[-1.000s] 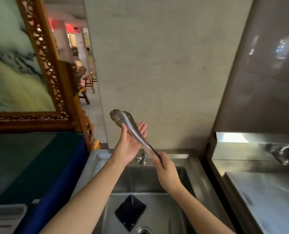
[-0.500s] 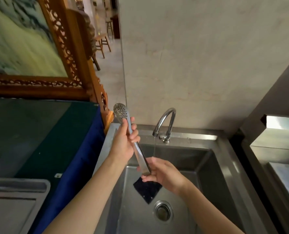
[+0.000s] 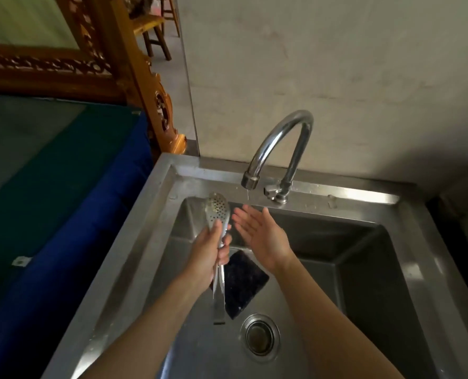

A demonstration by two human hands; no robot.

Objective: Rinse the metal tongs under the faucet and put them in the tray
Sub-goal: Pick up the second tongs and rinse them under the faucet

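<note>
The metal tongs (image 3: 218,212) have perforated spoon-shaped ends that point up, and their handle hangs down into the steel sink (image 3: 408,258). My left hand (image 3: 211,250) is wrapped around their middle, over the sink's left side. My right hand (image 3: 260,233) is flat and open just right of the tongs, below the spout, and holds nothing. The curved chrome faucet (image 3: 279,143) stands at the sink's back rim; only a thin dribble hangs from its spout. No tray is in view.
A dark square pad (image 3: 243,280) lies on the sink floor beside the round drain (image 3: 258,335). A counter with a blue and green cloth (image 3: 71,192) lies left of the sink, with a carved wooden frame (image 3: 145,86) behind it. A plain wall rises behind the faucet.
My right hand has let go of the tongs' handle and opened under the spout. My left hand has lowered the tongs into the sink. The view has tilted down.
</note>
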